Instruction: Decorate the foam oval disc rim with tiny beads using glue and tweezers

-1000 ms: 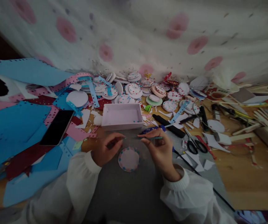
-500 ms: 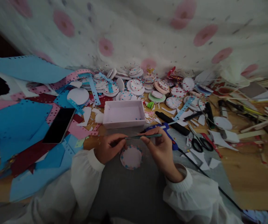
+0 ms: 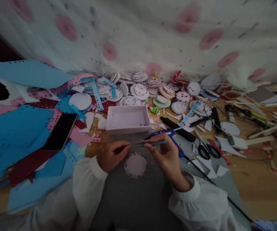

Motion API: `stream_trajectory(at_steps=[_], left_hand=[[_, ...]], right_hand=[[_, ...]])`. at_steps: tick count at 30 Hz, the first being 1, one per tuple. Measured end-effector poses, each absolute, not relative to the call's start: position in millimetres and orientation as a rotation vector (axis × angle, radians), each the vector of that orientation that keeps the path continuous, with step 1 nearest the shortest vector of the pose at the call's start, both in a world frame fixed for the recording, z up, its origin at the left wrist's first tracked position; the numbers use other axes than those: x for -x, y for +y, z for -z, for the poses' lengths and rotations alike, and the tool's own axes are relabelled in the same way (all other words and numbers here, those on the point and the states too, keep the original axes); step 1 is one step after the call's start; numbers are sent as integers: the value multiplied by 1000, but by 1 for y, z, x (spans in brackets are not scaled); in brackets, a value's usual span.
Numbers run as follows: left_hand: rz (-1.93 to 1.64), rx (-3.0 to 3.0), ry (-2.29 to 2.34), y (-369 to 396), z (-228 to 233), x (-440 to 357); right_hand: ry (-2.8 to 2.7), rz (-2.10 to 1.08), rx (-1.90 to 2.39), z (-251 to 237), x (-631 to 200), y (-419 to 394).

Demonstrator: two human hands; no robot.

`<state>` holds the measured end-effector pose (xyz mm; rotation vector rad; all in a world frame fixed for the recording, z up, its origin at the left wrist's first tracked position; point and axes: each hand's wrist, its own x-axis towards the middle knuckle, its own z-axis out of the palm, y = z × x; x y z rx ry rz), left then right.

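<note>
Green-handled tool pinched in right hand, tip at left hand.

Wooden table under blue paper sheets, phone, white tray, scissors.

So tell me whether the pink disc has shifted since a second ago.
No. The pink disc lies at the same offset below the white tray; only the camera drifted.
</note>
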<state>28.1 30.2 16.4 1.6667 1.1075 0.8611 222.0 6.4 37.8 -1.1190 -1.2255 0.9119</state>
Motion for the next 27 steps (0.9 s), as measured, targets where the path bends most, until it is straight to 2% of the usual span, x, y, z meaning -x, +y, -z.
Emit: stream_trajectory(at_steps=[18,27], left_hand=[[-764,-1760,1116,30,-30,-28],[-831,-1528,1102,35,-16,-22]], right_hand=[[-1432,-743,1100,-35,-229,1],[-1062,-808,1048,-40,-235,7]])
